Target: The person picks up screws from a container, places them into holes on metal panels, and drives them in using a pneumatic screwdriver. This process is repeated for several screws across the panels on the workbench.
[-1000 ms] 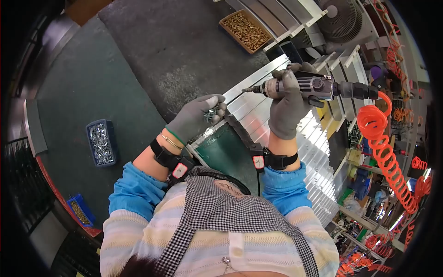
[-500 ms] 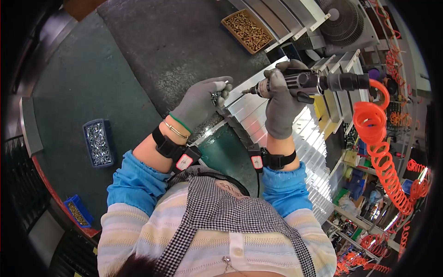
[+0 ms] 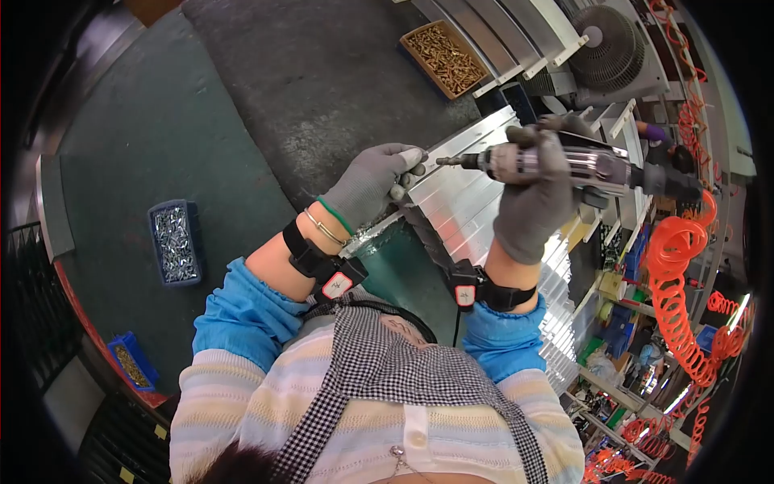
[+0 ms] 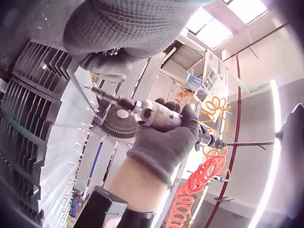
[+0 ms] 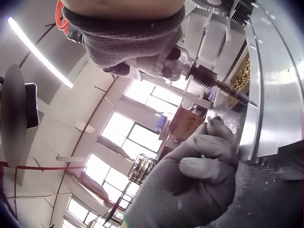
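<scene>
My gloved right hand (image 3: 528,206) grips a pneumatic screwdriver (image 3: 597,168), its bit (image 3: 458,161) pointing left over a ribbed aluminium panel (image 3: 463,198). An orange coiled air hose (image 3: 673,258) runs from the tool's rear. Beside the panel's upper-left edge, my gloved left hand (image 3: 375,181) has curled fingers, thumb and index fingertip together at the edge strip. Small silver screws (image 4: 111,51) show within that hand in the left wrist view; most are hidden by the glove. The bit tip stands a short way right of the left fingertips.
A blue bin of silver screws (image 3: 173,242) and a smaller blue bin of brass-coloured pieces (image 3: 133,363) sit on the left of the green table (image 3: 105,169). A box of brass-coloured screws (image 3: 443,58) lies at the back, near metal panels (image 3: 516,28) and a fan (image 3: 605,48).
My left hand has moved right and its fingertips have come to the panel's edge strip. The right hand with the screwdriver first shifted slightly left, then back right and lower.
</scene>
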Demonstrator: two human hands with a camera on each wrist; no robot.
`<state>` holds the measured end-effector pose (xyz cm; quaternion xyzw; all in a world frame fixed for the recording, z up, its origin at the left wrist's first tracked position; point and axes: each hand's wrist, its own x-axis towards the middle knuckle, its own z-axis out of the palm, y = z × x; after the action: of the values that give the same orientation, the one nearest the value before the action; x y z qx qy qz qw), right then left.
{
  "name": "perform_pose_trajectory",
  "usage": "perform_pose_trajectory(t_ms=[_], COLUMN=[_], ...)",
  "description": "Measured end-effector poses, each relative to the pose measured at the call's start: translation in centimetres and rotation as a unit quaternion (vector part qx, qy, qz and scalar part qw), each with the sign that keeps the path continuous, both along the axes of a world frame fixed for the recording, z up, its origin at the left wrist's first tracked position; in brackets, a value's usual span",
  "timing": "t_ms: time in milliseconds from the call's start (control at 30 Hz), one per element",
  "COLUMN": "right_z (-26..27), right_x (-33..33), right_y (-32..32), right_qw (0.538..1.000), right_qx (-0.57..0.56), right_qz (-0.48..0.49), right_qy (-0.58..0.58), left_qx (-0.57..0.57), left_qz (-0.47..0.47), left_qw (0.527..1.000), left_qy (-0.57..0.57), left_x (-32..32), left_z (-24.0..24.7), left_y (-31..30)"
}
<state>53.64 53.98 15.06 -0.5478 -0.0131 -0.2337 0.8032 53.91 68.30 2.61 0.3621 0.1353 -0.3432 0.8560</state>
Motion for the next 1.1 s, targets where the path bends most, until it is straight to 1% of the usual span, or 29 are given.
perform_pose_trajectory(t_ms=[67, 133, 167, 267, 367, 467, 533, 567, 633, 667, 733, 767, 867, 900, 1000, 1100], right_z=[0.7, 0.4, 0.3, -0.1, -0.2, -0.7, -1.1, -1.7, -2.9, -3.1, -3.3, -3.7, -4.2, -4.5, -5.2, -4.3], right_x=[-0.3, -0.7, -0.9, -1.5, -1.9, -2.0, -1.9, -1.7, -1.1, -1.2, -1.4, -1.4, -1.1, -0.8, -0.6, -0.9], right_y=[-1.1, -1.8, -2.1, -2.5, -2.7, -3.1, -3.2, -3.2, -3.2, -3.0, -2.3, -2.1, -1.7, -1.4, -1.9, -1.2], right_qw=[0.999, 0.998, 0.998, 0.997, 0.996, 0.995, 0.994, 0.994, 0.989, 0.992, 0.995, 0.996, 0.998, 0.996, 0.999, 0.999], right_qx=[0.029, 0.018, 0.012, 0.020, 0.032, 0.051, 0.060, 0.032, -0.022, -0.018, -0.010, -0.025, -0.011, 0.011, -0.003, -0.022], right_qz=[-0.026, -0.050, -0.059, -0.073, -0.077, -0.072, -0.074, -0.094, -0.136, -0.120, -0.086, -0.082, -0.065, -0.085, -0.039, -0.025], right_qy=[-0.016, -0.016, -0.009, 0.003, 0.029, 0.051, 0.058, 0.053, 0.044, 0.043, 0.046, 0.033, 0.021, 0.016, 0.028, 0.032], left_qx=[-0.022, -0.034, -0.034, 0.021, 0.115, 0.174, 0.154, 0.143, 0.048, 0.001, -0.025, -0.038, 0.007, 0.010, 0.016, 0.017], left_qz=[-0.027, -0.045, -0.068, -0.103, -0.091, -0.100, -0.080, -0.070, -0.034, -0.016, -0.022, -0.024, -0.040, -0.040, -0.038, -0.040], left_qw=[0.999, 0.998, 0.997, 0.994, 0.980, 0.959, 0.978, 0.985, 0.998, 0.999, 0.998, 0.997, 0.998, 0.998, 0.998, 0.998], left_qy=[0.007, 0.020, 0.002, -0.022, -0.137, -0.199, -0.113, -0.070, 0.000, 0.035, 0.056, 0.067, 0.039, 0.039, 0.041, 0.040], left_x=[0.0, -0.5, -0.6, -1.1, -1.5, -1.6, -1.7, -1.7, -1.8, -1.8, -1.7, -1.7, -1.9, -2.0, -2.2, -2.3], left_z=[0.8, 1.6, 1.5, 1.6, 1.7, 1.8, 2.0, 2.0, 0.9, 0.4, -0.2, -0.4, 0.4, 0.6, 0.9, 0.4], left_y=[-0.3, -0.7, -0.9, -1.5, -1.5, -1.3, -1.2, -1.3, -1.0, -0.8, -0.4, -0.2, -0.2, -0.2, -0.3, -0.3])
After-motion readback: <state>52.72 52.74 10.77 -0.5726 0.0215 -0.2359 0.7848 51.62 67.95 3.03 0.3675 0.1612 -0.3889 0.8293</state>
